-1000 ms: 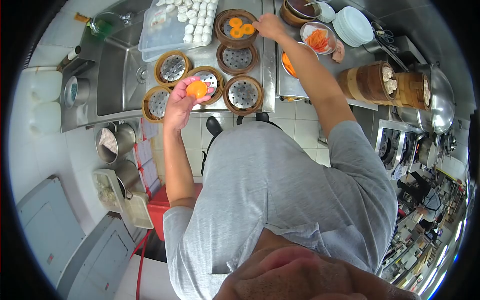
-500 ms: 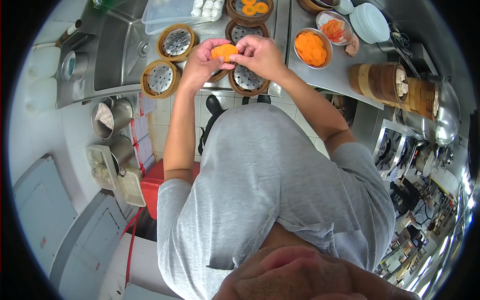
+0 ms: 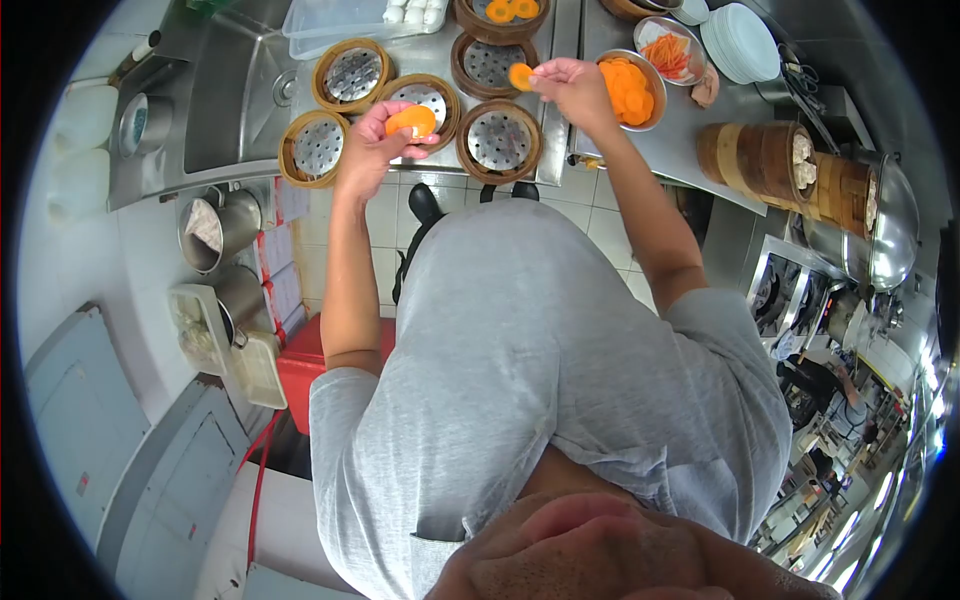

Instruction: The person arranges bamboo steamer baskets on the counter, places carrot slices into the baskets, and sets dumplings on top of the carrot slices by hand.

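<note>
In my left hand (image 3: 375,150) are carrot slices (image 3: 411,121), pinched between thumb and fingers in front of a bamboo steamer (image 3: 452,128) with a perforated metal base. My right hand (image 3: 568,88) pinches a single round carrot slice (image 3: 520,76) at the right edge of another steamer (image 3: 463,70). Just right of that hand, a metal bowl (image 3: 657,103) holds a heap of carrot slices (image 3: 626,90). More steamers stand around my hands, among them one near me (image 3: 500,142) and one at the left (image 3: 317,149). At the back, a steamer (image 3: 495,30) contains carrot slices.
A plastic tray (image 3: 310,30) with white pieces lies at the back left, by the sink (image 3: 235,110). To the right are a bowl of shredded carrot (image 3: 668,55), stacked white plates (image 3: 740,47) and stacked steamers (image 3: 750,165) with food. A co-worker (image 3: 840,395) stands far off at right.
My hands have moved apart. The right hand has gone right with one carrot slice, toward the far steamers; the left has shifted slightly left and down, still holding slices.
</note>
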Available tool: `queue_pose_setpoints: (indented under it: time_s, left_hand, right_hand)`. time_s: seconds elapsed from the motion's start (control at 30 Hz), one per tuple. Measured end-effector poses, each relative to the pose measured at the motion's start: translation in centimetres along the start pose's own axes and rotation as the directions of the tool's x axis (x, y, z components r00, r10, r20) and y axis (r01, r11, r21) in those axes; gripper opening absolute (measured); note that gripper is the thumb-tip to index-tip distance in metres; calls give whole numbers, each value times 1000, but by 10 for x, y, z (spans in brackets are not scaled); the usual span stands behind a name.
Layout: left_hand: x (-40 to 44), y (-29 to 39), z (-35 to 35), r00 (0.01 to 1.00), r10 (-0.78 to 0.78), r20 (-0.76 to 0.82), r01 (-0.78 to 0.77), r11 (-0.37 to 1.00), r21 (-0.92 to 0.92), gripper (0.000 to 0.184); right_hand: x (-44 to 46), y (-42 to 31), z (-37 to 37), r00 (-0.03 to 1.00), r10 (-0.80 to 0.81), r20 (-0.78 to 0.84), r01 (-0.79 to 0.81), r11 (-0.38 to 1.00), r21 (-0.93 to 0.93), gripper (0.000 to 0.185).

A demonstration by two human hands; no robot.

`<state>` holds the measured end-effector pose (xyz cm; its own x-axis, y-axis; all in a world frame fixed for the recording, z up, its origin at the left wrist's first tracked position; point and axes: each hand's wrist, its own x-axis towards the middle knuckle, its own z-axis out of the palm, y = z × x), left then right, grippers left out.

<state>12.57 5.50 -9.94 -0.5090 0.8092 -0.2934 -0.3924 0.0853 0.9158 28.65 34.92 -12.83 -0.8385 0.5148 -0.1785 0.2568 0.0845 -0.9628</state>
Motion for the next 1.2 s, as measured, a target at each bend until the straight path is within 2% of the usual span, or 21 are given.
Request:
queue_pose_setpoints:
  time_s: [0.03,0.13,0.17,0.27,0.3,0.4,0.5,0.6,0.7,0.8,0.9,1.0,1.1,1.2]
  left_hand:
    - [-4,-3,-3,1000,-17,-17,17,1000,24,29]
    - [-12,-10,-5,998,-47,-47,51,995,89,26]
    - [-14,-11,-5,997,-52,-49,56,993,103,26]
    - [-13,-15,-3,998,-49,-35,53,992,115,25]
    - [-12,-17,-2,999,-46,-26,48,992,114,24]
    - [-9,-18,3,998,-62,-32,66,985,157,24]
    - [-9,-22,5,998,-61,-12,62,976,211,23]
    - [-18,-32,11,997,-82,6,78,962,260,24]
    - [-18,-56,17,984,-180,15,171,956,239,24]
    - [-8,-78,23,974,-224,47,208,953,220,24]
    - [-2,-82,32,972,-228,58,207,946,251,25]
    - [-1,-84,33,972,-229,59,205,940,271,25]
    - [-3,-82,27,971,-233,61,209,941,266,23]
    - [-7,-71,27,964,-258,68,242,953,180,22]
  right_hand:
    - [-1,3,-4,997,56,57,-50,994,-101,13]
    - [-14,16,10,945,205,256,-152,965,-212,14]
    - [-21,12,21,932,240,271,-175,954,-242,15]
    - [-24,18,52,954,166,250,-29,880,-474,18]
    - [-25,19,56,967,92,238,62,819,-570,18]
    - [-25,29,72,992,-11,123,105,598,-794,17]
    - [-35,13,73,995,20,100,72,560,-825,19]
    - [-52,7,50,971,-226,76,187,525,-831,28]
    - [-60,6,37,987,-154,-48,40,521,-853,44]
    - [-59,13,40,997,16,-76,-72,546,-835,63]
    - [-58,15,42,996,45,-80,-91,586,-805,68]
    - [-60,17,44,993,-94,-76,-12,547,-837,59]
    - [-63,12,49,990,-124,61,131,690,-712,49]
    - [-64,-33,61,948,305,91,-63,461,-885,45]
